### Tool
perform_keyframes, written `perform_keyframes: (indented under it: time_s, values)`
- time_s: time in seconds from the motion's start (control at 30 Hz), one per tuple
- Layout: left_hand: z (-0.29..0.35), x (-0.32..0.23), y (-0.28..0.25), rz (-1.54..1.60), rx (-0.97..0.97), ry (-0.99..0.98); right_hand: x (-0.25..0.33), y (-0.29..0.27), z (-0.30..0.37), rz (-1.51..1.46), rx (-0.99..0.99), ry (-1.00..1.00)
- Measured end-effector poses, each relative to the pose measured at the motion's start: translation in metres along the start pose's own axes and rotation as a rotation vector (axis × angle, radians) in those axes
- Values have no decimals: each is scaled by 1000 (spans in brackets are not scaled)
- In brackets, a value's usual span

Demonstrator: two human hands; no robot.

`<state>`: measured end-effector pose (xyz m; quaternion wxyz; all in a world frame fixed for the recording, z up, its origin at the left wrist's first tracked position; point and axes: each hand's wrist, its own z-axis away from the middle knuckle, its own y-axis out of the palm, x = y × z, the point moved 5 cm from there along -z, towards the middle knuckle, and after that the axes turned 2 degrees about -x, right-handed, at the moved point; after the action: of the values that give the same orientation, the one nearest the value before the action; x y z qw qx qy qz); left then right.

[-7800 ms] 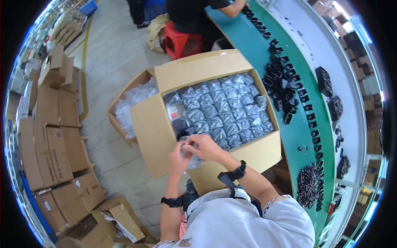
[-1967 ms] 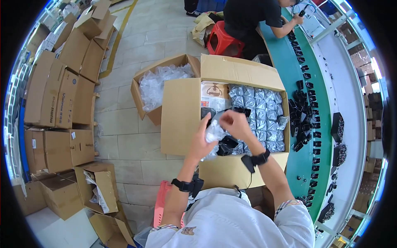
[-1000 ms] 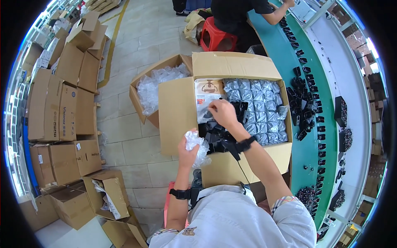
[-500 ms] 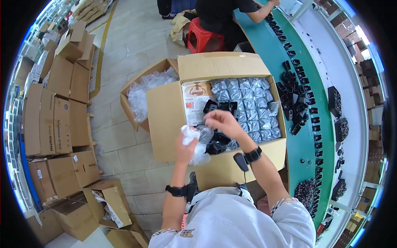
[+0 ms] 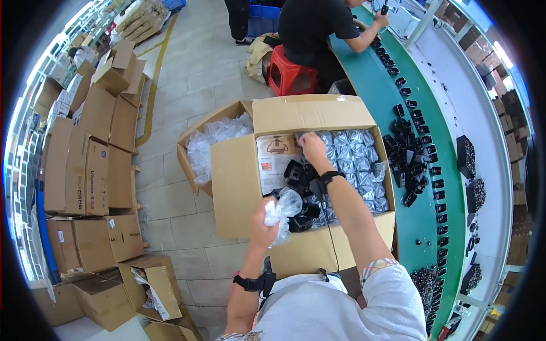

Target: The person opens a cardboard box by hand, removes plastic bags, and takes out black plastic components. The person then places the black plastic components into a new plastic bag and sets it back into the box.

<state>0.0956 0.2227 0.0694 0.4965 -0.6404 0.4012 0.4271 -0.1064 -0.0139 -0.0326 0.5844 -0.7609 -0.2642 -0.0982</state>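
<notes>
A crumpled bunch of clear bags is gripped in the left hand, fingers wrapped right round it, over the near left corner of the box. The right hand is held at the far side of the opening, fingers curled in close, by the end of the packets; whether anything's pinched there can't be told.

The right part of the box is filled with silvery packets in tight rows, right up to the wall. On the left, a printed sheet is laid flat, with loose black units piled between it and the packets. All the flaps in view are folded outward, so the hands can be brought in from above. The small box of clear plastic is tucked against the far left, and the green bench is set close along the right, so the wider gap is left on the left, where tiled floor runs to the stacked cartons.

Some packets are covered by the right forearm, and anything under the top layer is hidden. The co-worker is cut off by the top edge, and the rim shelving is badly bent and hard to read.
</notes>
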Motion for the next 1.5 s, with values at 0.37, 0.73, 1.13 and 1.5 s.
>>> perform_keyframes:
  time_s: [0.37,0.73,1.13,1.5]
  values:
    - [-20,13,17,276,6,-213,8,-81,90,-1189,-33,625]
    - [-41,13,64,84,536,31,85,-125,146,-747,418,169]
    - [-8,21,54,-163,379,26,88,-97,102,-838,844,112]
    - [-21,6,11,302,16,-251,43,9,26,474,605,-145]
